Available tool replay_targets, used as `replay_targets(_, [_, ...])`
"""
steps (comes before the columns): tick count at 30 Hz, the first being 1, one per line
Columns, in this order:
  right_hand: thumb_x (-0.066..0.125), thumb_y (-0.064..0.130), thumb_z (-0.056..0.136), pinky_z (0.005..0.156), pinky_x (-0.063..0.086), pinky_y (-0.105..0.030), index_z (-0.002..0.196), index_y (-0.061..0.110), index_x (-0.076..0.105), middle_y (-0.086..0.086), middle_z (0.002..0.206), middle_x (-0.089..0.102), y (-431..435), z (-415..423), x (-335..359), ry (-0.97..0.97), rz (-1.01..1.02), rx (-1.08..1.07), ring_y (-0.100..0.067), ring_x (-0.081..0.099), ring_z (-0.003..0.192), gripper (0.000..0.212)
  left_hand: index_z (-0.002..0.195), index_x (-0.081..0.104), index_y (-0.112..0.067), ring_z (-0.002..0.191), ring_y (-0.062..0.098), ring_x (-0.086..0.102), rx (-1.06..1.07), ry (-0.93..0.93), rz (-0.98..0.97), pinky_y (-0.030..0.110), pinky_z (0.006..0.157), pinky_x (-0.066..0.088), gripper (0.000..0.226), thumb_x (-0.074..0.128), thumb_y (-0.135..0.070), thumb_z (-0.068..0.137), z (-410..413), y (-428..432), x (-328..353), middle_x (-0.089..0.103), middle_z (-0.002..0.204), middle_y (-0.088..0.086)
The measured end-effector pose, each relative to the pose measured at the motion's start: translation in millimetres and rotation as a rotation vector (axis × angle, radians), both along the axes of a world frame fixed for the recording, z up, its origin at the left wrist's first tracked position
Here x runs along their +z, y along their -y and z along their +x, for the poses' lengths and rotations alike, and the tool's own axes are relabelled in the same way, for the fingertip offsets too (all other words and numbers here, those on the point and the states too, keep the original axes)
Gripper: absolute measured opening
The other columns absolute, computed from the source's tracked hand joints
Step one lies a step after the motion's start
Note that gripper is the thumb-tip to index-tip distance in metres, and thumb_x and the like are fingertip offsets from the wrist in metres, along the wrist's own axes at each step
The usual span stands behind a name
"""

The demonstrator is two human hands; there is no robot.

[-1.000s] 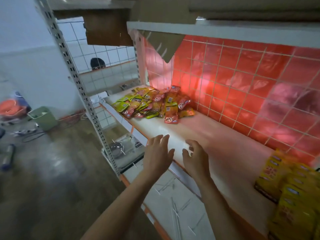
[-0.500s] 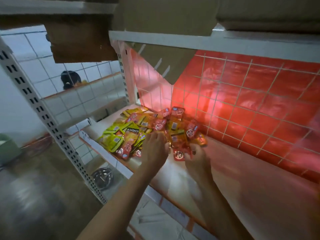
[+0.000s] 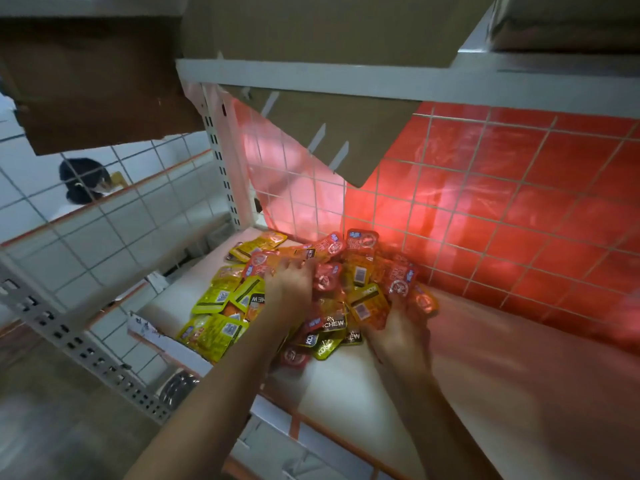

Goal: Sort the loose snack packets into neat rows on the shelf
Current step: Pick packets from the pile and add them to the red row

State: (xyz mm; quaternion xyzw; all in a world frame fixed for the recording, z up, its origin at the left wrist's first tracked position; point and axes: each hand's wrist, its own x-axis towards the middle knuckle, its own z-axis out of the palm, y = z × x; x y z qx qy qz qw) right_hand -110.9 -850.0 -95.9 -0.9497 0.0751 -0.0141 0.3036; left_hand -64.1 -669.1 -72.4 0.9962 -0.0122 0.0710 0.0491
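A loose pile of snack packets (image 3: 221,327), yellow-green, orange and red, lies at the left end of the white shelf board (image 3: 346,386), against the red tiled back wall. My left hand (image 3: 289,289) rests on top of the pile's middle, fingers stretched forward over red and orange packets. My right hand (image 3: 401,330) is at the pile's right edge. Its fingertips are buried among orange and red packets (image 3: 398,285), and an orange packet (image 3: 367,308) covers its thumb side. The view is motion-blurred.
A cardboard flap (image 3: 332,133) hangs down from the shelf above (image 3: 346,77), over the pile. A perforated metal upright (image 3: 69,337) stands at the left. A wire grid (image 3: 121,216) closes the shelf's left side. A metal bowl (image 3: 176,389) sits on a lower level.
The view has closed in on the pile at the shelf's left end. Both hands went from hovering over the bare shelf edge into the packets, the right hand digging into the right side.
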Motion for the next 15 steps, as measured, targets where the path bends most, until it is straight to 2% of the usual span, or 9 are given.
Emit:
replay_targets(1, [0.066,0.05,0.077,0.097,0.043,-0.043,0.141,0.021,0.036,-0.013,0.138,0.044,-1.1,2.4,-0.9,-0.009,-0.002,0.003,-0.035,0.043,0.125,0.076,0.141,0.039,-0.021,0.133,0.029,0.034,0.015,-0.061,0.013,0.049,0.102,0.035,0.064,0.058,-0.04,0.083,1.9,-0.7,-1.3,0.045,0.14,0.006])
replay_targets(3, [0.07,0.041,0.076,0.101,0.04,-0.043,0.141,0.017,0.036,-0.015,0.142,0.04,-1.7,6.5,-2.6,-0.016,0.05,-0.011,-0.036,0.04,0.128,0.077,0.141,0.037,-0.022,0.133,0.025,0.032,0.019,-0.08,0.051,0.043,0.104,0.032,0.059,0.057,-0.036,0.087,3.7,-2.2,-1.6,0.043,0.141,0.003])
replay_targets(5, [0.07,0.033,0.077,0.1,0.04,-0.041,0.139,0.018,0.039,-0.013,0.141,0.041,-1.7,8.3,-3.0,-0.03,0.126,-0.036,-0.035,0.043,0.126,0.071,0.137,0.043,-0.021,0.128,0.026,0.04,-0.002,-0.008,0.049,0.04,0.101,0.032,0.048,0.049,-0.034,0.092,3.9,-0.2,-4.3,0.049,0.136,0.003])
replay_targets(7, [0.069,0.027,0.076,0.092,0.044,-0.039,0.131,0.022,0.047,-0.01,0.131,0.049,-1.9,7.8,-1.7,-0.02,0.206,-0.07,-0.035,0.053,0.115,0.06,0.129,0.051,-0.018,0.116,0.028,0.051,-0.026,0.099,0.003,0.037,0.096,0.035,0.037,0.045,-0.029,0.094,3.5,5.0,-4.8,0.06,0.123,0.006])
replay_targets(11, [0.073,0.02,0.073,0.081,0.05,-0.036,0.113,0.025,0.062,-0.002,0.102,0.068,2.8,4.3,1.3,0.128,0.448,-0.157,-0.025,0.064,0.093,0.041,0.11,0.059,-0.015,0.086,0.03,0.065,-0.047,0.276,-0.225,0.035,0.071,0.046,0.02,0.049,-0.019,0.093,-10.2,29.1,11.5,0.069,0.093,0.01])
replay_targets(14, [0.076,0.018,0.071,0.079,0.055,-0.045,0.106,0.027,0.062,0.003,0.092,0.07,13.7,-1.1,4.1,0.211,0.64,-0.267,-0.021,0.068,0.085,0.039,0.113,0.058,-0.011,0.082,0.033,0.064,-0.051,0.25,-0.49,0.035,0.065,0.044,0.026,0.044,-0.006,0.091,-27.0,48.6,20.0,0.069,0.092,0.014])
replay_targets(15, [0.076,0.018,0.071,0.077,0.056,-0.048,0.103,0.026,0.062,0.003,0.088,0.07,19.6,-3.5,5.1,0.23,0.68,-0.291,-0.021,0.068,0.083,0.035,0.107,0.059,-0.009,0.079,0.033,0.063,-0.075,0.238,-0.571,0.034,0.061,0.038,0.022,0.044,-0.004,0.091,-32.1,54.1,21.6,0.068,0.088,0.014])
